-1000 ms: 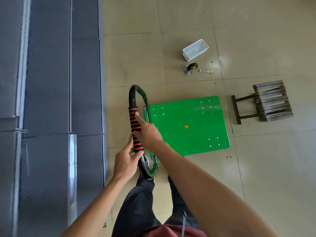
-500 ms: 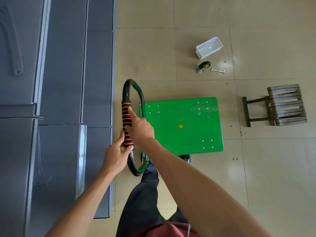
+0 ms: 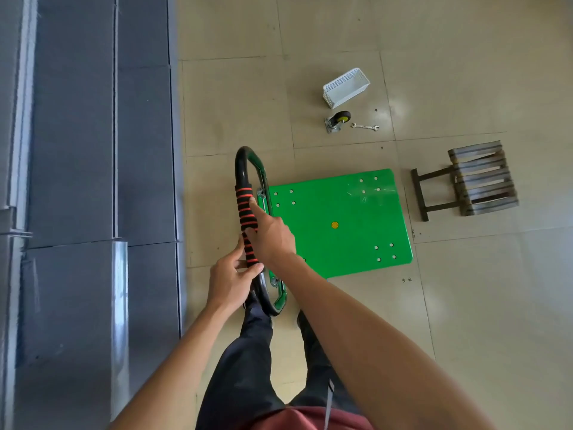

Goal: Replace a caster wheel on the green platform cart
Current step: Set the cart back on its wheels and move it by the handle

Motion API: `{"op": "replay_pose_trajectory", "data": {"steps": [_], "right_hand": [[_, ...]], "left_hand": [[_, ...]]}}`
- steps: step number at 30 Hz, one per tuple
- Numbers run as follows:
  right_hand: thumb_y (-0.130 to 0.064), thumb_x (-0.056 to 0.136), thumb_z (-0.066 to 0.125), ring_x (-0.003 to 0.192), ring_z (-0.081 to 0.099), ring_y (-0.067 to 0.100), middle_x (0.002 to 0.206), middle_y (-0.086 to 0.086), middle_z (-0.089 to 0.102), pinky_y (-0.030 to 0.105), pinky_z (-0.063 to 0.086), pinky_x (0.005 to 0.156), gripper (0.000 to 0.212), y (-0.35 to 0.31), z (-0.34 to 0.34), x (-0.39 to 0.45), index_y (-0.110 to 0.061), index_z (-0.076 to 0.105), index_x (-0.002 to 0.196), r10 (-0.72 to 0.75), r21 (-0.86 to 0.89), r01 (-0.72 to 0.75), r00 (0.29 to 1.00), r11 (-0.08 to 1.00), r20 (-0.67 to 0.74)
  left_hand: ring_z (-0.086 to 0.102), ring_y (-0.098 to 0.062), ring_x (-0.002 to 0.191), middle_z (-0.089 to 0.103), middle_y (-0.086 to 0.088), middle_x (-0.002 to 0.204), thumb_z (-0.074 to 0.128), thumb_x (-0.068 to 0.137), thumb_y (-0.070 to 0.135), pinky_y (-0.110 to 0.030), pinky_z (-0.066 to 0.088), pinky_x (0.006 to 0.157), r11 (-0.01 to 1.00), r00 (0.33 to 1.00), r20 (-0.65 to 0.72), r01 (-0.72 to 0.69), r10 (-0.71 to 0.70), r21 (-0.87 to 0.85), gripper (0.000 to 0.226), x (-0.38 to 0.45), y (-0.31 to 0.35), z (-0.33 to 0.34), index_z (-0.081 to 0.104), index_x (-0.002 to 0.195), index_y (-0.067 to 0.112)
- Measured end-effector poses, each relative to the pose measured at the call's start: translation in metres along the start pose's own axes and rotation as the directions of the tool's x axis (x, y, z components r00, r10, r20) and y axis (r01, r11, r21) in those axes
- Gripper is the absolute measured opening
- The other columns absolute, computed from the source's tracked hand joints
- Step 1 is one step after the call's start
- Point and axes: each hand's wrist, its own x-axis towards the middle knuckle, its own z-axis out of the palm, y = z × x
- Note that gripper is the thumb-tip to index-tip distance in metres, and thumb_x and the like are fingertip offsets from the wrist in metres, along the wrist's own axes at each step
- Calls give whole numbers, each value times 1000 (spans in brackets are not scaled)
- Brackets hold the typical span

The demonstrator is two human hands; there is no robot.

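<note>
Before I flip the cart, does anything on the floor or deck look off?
Two things. The deck has pale scuff marks by the far-right bolt holes. The small stool beside the cart lies tipped on its side. The spare caster, wrench and basket lie loose beyond the cart, nothing spilled.

Green platform cart [image 3: 338, 225] stands upright on the tiled floor, deck flat, bolt holes near each corner, handle raised. Spare caster wheel [image 3: 337, 121], black with yellow hub, lies beyond it, beside a wrench [image 3: 365, 126].
</note>
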Motion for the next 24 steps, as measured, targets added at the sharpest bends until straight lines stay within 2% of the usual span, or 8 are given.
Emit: {"op": "replay_pose_trajectory", "data": {"steps": [4, 7, 11, 17, 19, 22, 24], "right_hand": [[-17, 94, 49, 76, 65, 35, 90, 13, 64, 41, 56, 67, 65, 30, -27, 2, -43, 30, 151, 52, 3, -52, 998, 999, -42], [-18, 94, 48, 76, 64, 35, 86, 11, 60, 38, 50, 62, 66, 51, -45, 2, -42, 30, 153, 89, 2, -89, 995, 996, -52], [-19, 96, 50, 75, 67, 34, 89, 12, 66, 45, 59, 67, 65, 71, -63, 6, -44, 30, 152, 124, -5, -125, 990, 992, -67], [-18, 97, 48, 77, 66, 36, 93, 15, 65, 47, 59, 68, 65, 80, -71, 4, -42, 27, 154, 121, -10, -122, 990, 992, -72], [-19, 98, 48, 77, 67, 35, 93, 14, 65, 47, 59, 69, 65, 78, -69, 4, -43, 26, 154, 120, -4, -120, 991, 993, -62], [-19, 100, 47, 75, 66, 33, 91, 12, 64, 42, 56, 64, 64, 70, -63, 4, -42, 25, 155, 103, -6, -104, 994, 995, -38], [-19, 100, 47, 75, 64, 32, 90, 11, 62, 38, 52, 61, 63, 61, -57, 5, -41, 25, 155, 86, -10, -86, 996, 996, -23]], "left_hand": [[72, -9, 80, 77, 10, 91, 78, 84, 25, -41, 60, 82, 998, 1000, 19, -13, 14, -56, 72, 5, 19, 38, 45, 147, 33], [72, -7, 82, 77, 10, 91, 78, 85, 22, -36, 60, 82, 997, 999, -22, -47, 46, -61, 69, 3, 37, 67, 47, 146, 32], [71, -6, 88, 77, 9, 96, 76, 86, 22, -33, 57, 88, 996, 997, -25, -75, 74, -50, 66, 3, 55, 93, 48, 145, 31], [71, -4, 85, 77, 11, 92, 76, 86, 20, -34, 58, 87, 993, 997, -8, -77, 76, -95, 62, 4, 61, 104, 52, 142, 33], [71, -5, 88, 77, 8, 96, 76, 86, 17, -28, 57, 87, 991, 996, -29, -82, 79, -104, 61, 1, 61, 102, 53, 142, 30], [71, -4, 91, 77, 4, 101, 76, 87, 15, -11, 50, 81, 989, 996, -40, -87, 83, -116, 64, -1, 54, 92, 50, 144, 28], [71, -3, 92, 77, 5, 102, 76, 87, 18, -6, 49, 80, 990, 995, -50, -92, 87, -111, 67, -1, 46, 81, 47, 146, 29]]}}
